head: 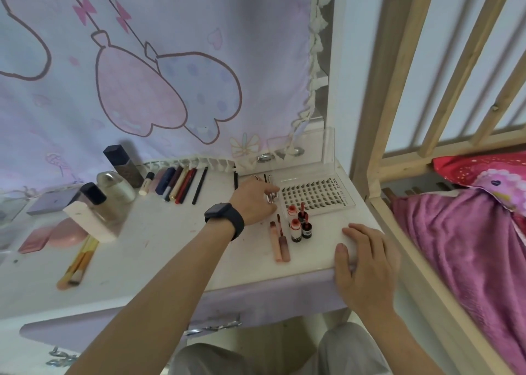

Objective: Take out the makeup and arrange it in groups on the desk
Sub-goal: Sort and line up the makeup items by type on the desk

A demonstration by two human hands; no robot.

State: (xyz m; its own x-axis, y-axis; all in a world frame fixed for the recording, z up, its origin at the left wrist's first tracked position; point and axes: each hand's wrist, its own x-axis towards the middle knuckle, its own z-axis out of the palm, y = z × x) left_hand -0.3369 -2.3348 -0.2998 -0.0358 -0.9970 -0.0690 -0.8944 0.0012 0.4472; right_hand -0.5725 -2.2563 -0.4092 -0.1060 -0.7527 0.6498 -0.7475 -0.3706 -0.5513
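Note:
My left hand [254, 201], with a black watch on the wrist, reaches over the white desk [170, 243] and pinches thin metal tweezers [271, 196] beside the open false-lash case [313, 194]. My right hand [364, 258] lies flat on the desk's front right corner, holding nothing. Small red bottles [299, 225] and two pink lip tubes [280, 242] sit between the hands. A row of pencils and pens [182, 185] lies at the back. Foundation bottles [106, 201], a white sponge [91, 222], a lilac palette [52, 201], pink compacts [54, 236] and brushes [78, 260] are at the left.
A pastel cartoon curtain [142, 75] hangs behind the desk. A wooden bed frame [378, 147] with pink bedding [469, 232] stands close on the right. A clear lid [327, 147] stands upright behind the lash case. My knees are below the desk edge.

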